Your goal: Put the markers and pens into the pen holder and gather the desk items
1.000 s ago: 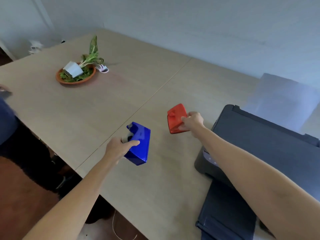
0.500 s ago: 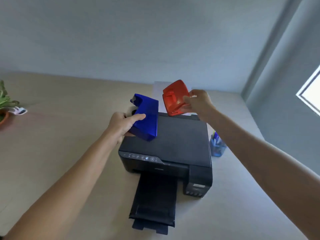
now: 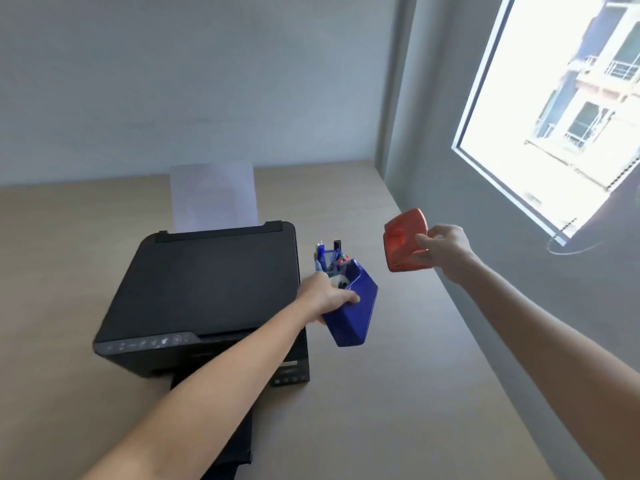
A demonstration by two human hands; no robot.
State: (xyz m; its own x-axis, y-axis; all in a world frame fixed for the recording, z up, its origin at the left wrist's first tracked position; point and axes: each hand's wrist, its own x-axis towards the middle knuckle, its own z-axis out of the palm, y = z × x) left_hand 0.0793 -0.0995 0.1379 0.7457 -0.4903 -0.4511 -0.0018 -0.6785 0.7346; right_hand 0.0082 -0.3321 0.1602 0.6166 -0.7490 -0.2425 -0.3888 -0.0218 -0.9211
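Blue boxy dispenser point(image 3: 353, 306), orange rounded punch point(image 3: 403, 245)

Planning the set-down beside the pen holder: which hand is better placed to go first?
Probably the left hand: its blue tape dispenser hangs right in front of the pen holder. The right hand holds the red item farther off, near the wall.

left hand point(image 3: 323, 296): blue tape dispenser point(image 3: 353, 311) | right hand point(image 3: 441, 249): red item, maybe punch point(image 3: 403, 244)

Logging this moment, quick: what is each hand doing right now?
Left hand: closed on the blue tape dispenser.
Right hand: closed on the orange hole punch.
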